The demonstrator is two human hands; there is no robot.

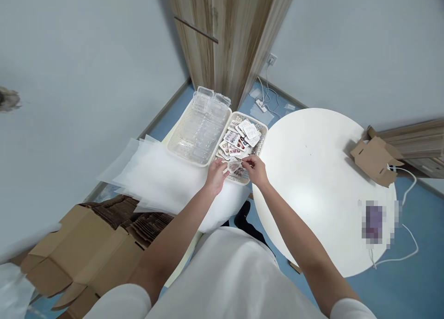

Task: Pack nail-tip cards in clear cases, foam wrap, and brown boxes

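My left hand [215, 176] and my right hand [255, 170] meet over the near end of a small white basket [262, 133]. Between their fingertips is a small clear plastic piece [234, 165]; whether it is a sleeve or a case I cannot tell. Both hands are closed on it, the left at its left edge, the right at its upper right. Printed cards [250, 131] with rounded corners lie in a loose heap in the basket under and beyond the hands. A larger white basket [170, 145] adjoins on the left, filled with rows of clear plastic cases [204, 124].
Left of me, translucent sheets [149, 171] lie stacked above folded cardboard boxes [83, 245]. A round white table [312, 171] stands at right, bearing an opened cardboard box [374, 159] and a blurred-out purple item [373, 222]. A wooden cabinet [229, 36] rises behind the baskets.
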